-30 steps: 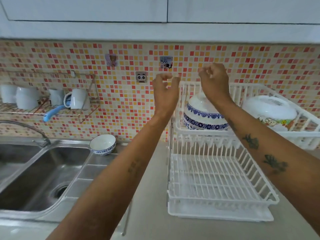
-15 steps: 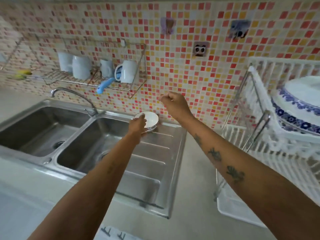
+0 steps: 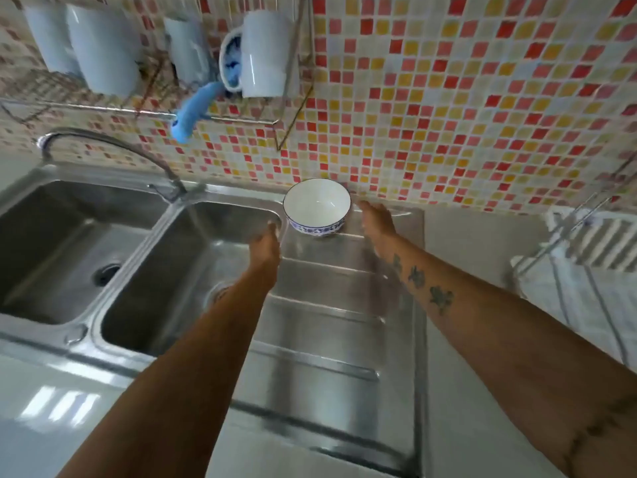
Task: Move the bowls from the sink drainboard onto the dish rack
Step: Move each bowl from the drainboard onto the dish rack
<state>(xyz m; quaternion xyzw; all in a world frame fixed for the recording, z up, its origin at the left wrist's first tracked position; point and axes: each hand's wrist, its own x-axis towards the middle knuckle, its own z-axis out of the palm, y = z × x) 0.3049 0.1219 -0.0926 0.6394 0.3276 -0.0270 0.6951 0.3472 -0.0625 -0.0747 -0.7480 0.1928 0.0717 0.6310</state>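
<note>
A small white bowl (image 3: 317, 205) with a blue pattern on its outside stands upright at the far end of the steel drainboard (image 3: 331, 326), against the tiled wall. My left hand (image 3: 267, 241) hovers just left of the bowl, fingers apart, not touching it. My right hand (image 3: 377, 222) is just right of the bowl, fingers spread, holding nothing. The white dish rack (image 3: 586, 267) shows only partly at the right edge, blurred.
A double steel sink (image 3: 113, 257) with a curved tap (image 3: 103, 143) lies to the left. Above it a wire wall shelf (image 3: 144, 112) holds white mugs (image 3: 263, 53) and a blue-handled brush (image 3: 193, 112). Grey countertop (image 3: 462, 243) separates the drainboard from the rack.
My view has swung left and down from the rack to the sink. Both hands left the rack and came down on either side of the bowl; the right fist has opened.
</note>
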